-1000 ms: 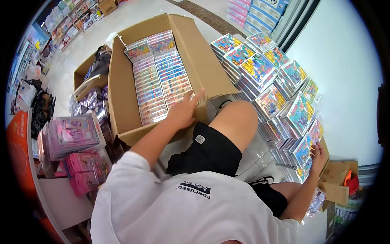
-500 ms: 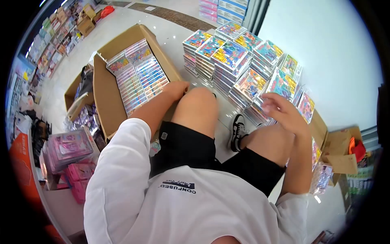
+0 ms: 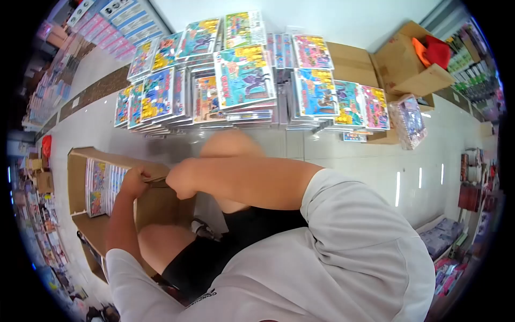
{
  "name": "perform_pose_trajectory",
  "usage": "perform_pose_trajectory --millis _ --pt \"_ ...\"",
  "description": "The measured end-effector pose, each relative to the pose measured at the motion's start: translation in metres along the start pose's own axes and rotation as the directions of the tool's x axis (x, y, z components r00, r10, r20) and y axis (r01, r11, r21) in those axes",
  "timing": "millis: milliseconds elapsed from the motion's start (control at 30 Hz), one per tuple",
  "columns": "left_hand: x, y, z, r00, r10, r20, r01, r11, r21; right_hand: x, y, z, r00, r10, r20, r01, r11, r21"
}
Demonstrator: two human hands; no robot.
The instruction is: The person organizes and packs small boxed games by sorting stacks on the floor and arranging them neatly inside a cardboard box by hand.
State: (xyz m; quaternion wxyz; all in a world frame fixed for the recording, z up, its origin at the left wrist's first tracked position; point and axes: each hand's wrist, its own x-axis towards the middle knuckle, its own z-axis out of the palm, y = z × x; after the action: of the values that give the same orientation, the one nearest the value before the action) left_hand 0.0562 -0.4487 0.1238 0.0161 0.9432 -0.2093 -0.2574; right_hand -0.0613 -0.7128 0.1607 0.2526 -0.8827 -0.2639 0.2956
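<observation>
On the floor at the left stands an open cardboard box point(image 3: 161, 206) with rows of colourful flat packs point(image 3: 97, 185) inside. My left hand point(image 3: 135, 182) is closed at the near edge of this box, its fingers curled over the cardboard. Close to it, my right hand point(image 3: 182, 178) is closed in a fist on the same edge, the forearm reaching across my raised knee. A strip of the box's edge shows between the two hands. The fingertips of my right hand are hidden.
Stacks of flat illustrated packs point(image 3: 244, 78) stand along the white wall ahead. To their right are a bubble-wrapped bundle point(image 3: 407, 122) and an open carton point(image 3: 410, 59) with red and orange items. Shelves with goods line both sides. My knees flank the box's near end.
My view has swung to the right. My right hand has moved from beside the stacks across to the box and closed on its edge. My left hand is still at the box.
</observation>
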Motion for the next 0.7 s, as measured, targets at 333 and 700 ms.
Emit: perform_pose_trajectory --millis 333,700 --pt "-0.087 0.008 0.058 0.931 -0.271 -0.244 0.235 0.957 -0.167 0.113 -0.01 -0.001 0.957 0.03 -0.289 0.024 0.983 0.181" --pt "-0.134 0.026 0.077 0.941 -0.288 -0.177 0.173 0.86 -0.48 0.196 -0.052 0.041 0.911 0.058 -0.408 0.035 0.975 0.218"
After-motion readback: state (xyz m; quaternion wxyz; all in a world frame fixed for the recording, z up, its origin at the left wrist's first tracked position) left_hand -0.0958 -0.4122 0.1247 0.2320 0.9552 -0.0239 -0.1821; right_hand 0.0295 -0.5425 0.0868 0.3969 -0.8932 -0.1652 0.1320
